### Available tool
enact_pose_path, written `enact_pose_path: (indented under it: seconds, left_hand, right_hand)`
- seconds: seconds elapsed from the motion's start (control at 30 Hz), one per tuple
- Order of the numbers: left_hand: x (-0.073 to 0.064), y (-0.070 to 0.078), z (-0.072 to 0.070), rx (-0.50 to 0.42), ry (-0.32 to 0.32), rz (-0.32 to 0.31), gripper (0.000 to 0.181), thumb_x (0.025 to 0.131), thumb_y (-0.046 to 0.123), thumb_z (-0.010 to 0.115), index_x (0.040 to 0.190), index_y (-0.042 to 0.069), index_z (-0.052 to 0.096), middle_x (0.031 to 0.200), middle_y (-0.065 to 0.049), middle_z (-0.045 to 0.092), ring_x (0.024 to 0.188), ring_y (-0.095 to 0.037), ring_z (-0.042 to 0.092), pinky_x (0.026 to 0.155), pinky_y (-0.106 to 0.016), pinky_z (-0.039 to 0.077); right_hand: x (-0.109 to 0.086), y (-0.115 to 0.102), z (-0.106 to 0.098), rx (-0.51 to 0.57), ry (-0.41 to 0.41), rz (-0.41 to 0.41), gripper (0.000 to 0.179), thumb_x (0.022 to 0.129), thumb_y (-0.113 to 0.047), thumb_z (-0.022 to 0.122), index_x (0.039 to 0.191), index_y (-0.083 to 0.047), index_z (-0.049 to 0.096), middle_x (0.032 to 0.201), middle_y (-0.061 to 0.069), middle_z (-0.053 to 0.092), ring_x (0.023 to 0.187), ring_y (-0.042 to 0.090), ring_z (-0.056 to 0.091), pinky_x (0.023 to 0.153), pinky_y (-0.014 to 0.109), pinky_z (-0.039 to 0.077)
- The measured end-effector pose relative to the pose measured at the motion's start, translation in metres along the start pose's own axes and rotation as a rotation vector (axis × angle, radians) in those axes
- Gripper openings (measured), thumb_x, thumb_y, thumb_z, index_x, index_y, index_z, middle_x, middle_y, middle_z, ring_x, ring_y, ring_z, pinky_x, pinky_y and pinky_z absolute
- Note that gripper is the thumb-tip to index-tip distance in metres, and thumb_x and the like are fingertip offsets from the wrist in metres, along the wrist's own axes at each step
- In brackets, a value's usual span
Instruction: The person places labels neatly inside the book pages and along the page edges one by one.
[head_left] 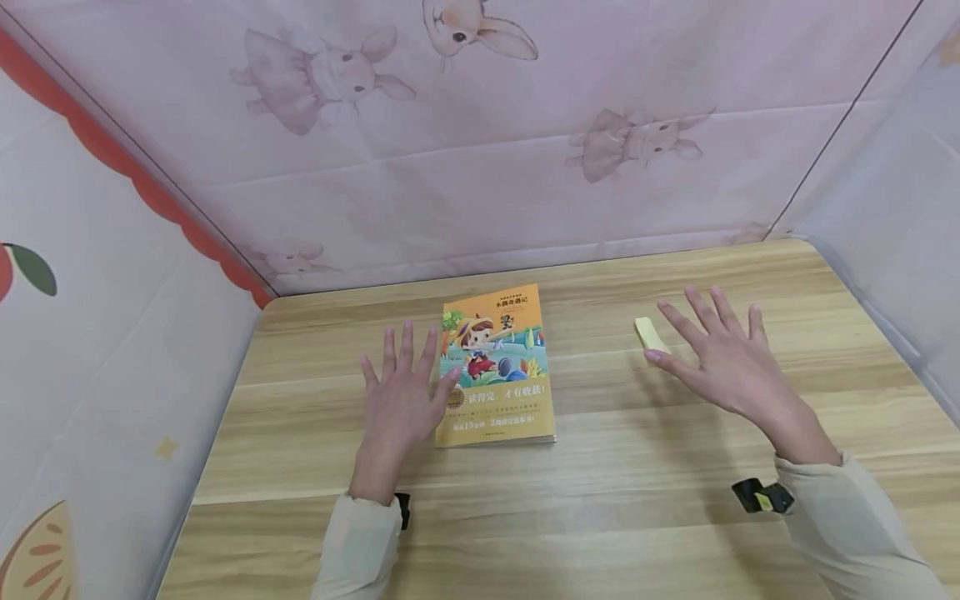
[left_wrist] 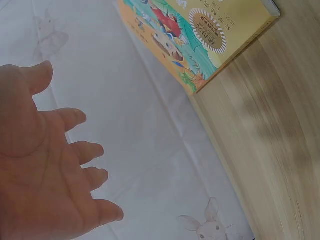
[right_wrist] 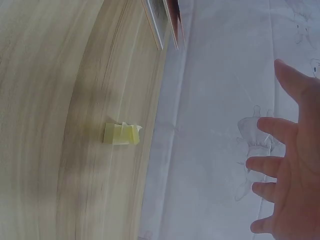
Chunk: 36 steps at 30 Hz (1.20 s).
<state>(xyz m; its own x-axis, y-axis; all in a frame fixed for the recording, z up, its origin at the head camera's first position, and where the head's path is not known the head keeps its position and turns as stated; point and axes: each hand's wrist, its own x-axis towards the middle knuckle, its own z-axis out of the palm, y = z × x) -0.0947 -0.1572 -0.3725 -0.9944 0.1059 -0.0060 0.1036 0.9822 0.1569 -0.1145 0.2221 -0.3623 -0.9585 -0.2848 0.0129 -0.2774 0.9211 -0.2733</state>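
A paperback book [head_left: 495,367] with an illustrated orange and yellow cover lies closed on the wooden table, left of centre. My left hand [head_left: 401,408] hovers at the book's left side with fingers spread, its thumb overlapping the cover's edge in the head view. To the right lies a small pad of yellow sticky notes [right_wrist: 121,134], its top sheets slightly lifted in the right wrist view. Over the table beside that pad is my right hand [head_left: 723,367], fingers spread, thumb tip overlapping the pad's near end in the head view. Both palms face down and hold nothing.
The wooden table [head_left: 600,500] backs onto a pink fabric wall [head_left: 480,183] printed with rabbits. White printed panels [head_left: 112,250] close off the left side, and a pale panel [head_left: 885,217] stands at the right. Each sleeve cuff carries a black wrist device [head_left: 762,497].
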Motion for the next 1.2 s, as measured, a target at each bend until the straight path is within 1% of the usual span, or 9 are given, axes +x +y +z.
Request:
enact_pose_path:
  seconds: [0.17, 0.37, 0.53, 0.67, 0.8, 0.93, 1.0, 1.07, 1.2]
  left_hand:
    - [0.0, 0.0, 0.001, -0.023, -0.007, -0.004, 0.066, 0.093, 0.059, 0.02, 0.147, 0.025, 0.007, 0.151, -0.008, -0.007, 0.135, -0.029, -0.015, 0.103, -0.061, -0.007]
    - [0.0, 0.001, 0.001, -0.052, -0.031, -0.016, 0.067, 0.093, 0.059, 0.021, 0.148, 0.024, 0.007, 0.152, -0.011, 0.0, 0.137, -0.032, -0.004, 0.105, -0.06, 0.004]
    - [0.0, 0.002, 0.002, -0.079, -0.043, -0.017, 0.065, 0.094, 0.056, 0.026, 0.148, 0.022, 0.01, 0.151, -0.014, 0.008, 0.137, -0.035, 0.005, 0.106, -0.057, 0.01]
    - [0.0, 0.003, 0.006, -0.1, -0.047, -0.012, 0.065, 0.094, 0.053, 0.032, 0.147, 0.021, 0.015, 0.15, -0.015, 0.015, 0.136, -0.036, 0.013, 0.106, -0.056, 0.016]
    - [0.001, 0.005, 0.009, -0.112, -0.065, -0.009, 0.066, 0.093, 0.053, 0.035, 0.147, 0.019, 0.018, 0.148, -0.017, 0.023, 0.132, -0.036, 0.025, 0.099, -0.054, 0.033]
    - [0.003, 0.009, 0.015, -0.092, -0.063, 0.015, 0.066, 0.092, 0.053, 0.04, 0.145, 0.016, 0.026, 0.144, -0.017, 0.032, 0.128, -0.035, 0.033, 0.086, -0.053, 0.045]
    - [0.003, 0.011, 0.019, -0.074, -0.055, 0.037, 0.065, 0.091, 0.053, 0.042, 0.143, 0.015, 0.031, 0.141, -0.017, 0.036, 0.126, -0.034, 0.036, 0.081, -0.052, 0.048]
    - [0.003, 0.013, 0.023, -0.065, -0.052, 0.057, 0.064, 0.09, 0.053, 0.045, 0.141, 0.014, 0.036, 0.139, -0.017, 0.039, 0.124, -0.034, 0.039, 0.079, -0.051, 0.05]
    - [0.003, 0.02, 0.029, -0.059, -0.083, 0.075, 0.064, 0.089, 0.053, 0.047, 0.139, 0.014, 0.04, 0.137, -0.016, 0.042, 0.122, -0.033, 0.041, 0.086, -0.05, 0.047]
  right_hand:
    - [0.0, -0.001, 0.001, 0.004, 0.002, -0.003, 0.073, 0.089, -0.059, 0.041, 0.145, -0.016, 0.025, 0.149, 0.021, 0.012, 0.136, 0.037, -0.007, 0.099, 0.065, -0.013]
    - [0.0, -0.002, 0.003, 0.016, 0.015, -0.006, 0.073, 0.088, -0.059, 0.043, 0.144, -0.014, 0.028, 0.148, 0.022, 0.015, 0.135, 0.041, 0.002, 0.1, 0.065, -0.011]
    - [0.001, -0.002, 0.006, 0.037, 0.033, -0.029, 0.074, 0.087, -0.057, 0.048, 0.142, -0.01, 0.032, 0.145, 0.023, 0.022, 0.133, 0.043, 0.012, 0.101, 0.066, 0.003]
    - [0.001, -0.004, 0.01, 0.074, 0.049, -0.06, 0.071, 0.087, -0.052, 0.052, 0.139, -0.006, 0.036, 0.14, 0.025, 0.03, 0.127, 0.046, 0.024, 0.096, 0.066, 0.015]
    - [-0.001, -0.006, 0.013, 0.13, 0.075, -0.075, 0.065, 0.088, -0.046, 0.055, 0.135, -0.002, 0.042, 0.133, 0.027, 0.039, 0.12, 0.047, 0.033, 0.09, 0.063, 0.023]
    - [0.001, -0.007, 0.018, 0.205, 0.106, -0.094, 0.056, 0.089, -0.036, 0.058, 0.129, 0.002, 0.047, 0.126, 0.026, 0.048, 0.116, 0.045, 0.039, 0.092, 0.061, 0.027]
    - [0.002, -0.007, 0.02, 0.245, 0.11, -0.106, 0.053, 0.089, -0.031, 0.059, 0.127, 0.004, 0.049, 0.124, 0.027, 0.05, 0.115, 0.044, 0.041, 0.094, 0.059, 0.029]
    - [0.003, -0.007, 0.023, 0.273, 0.103, -0.109, 0.05, 0.089, -0.028, 0.059, 0.125, 0.007, 0.05, 0.122, 0.027, 0.051, 0.114, 0.044, 0.043, 0.095, 0.057, 0.031]
    - [0.004, -0.007, 0.026, 0.317, 0.072, -0.09, 0.049, 0.09, -0.027, 0.058, 0.122, 0.01, 0.051, 0.12, 0.03, 0.052, 0.112, 0.045, 0.044, 0.092, 0.056, 0.035]
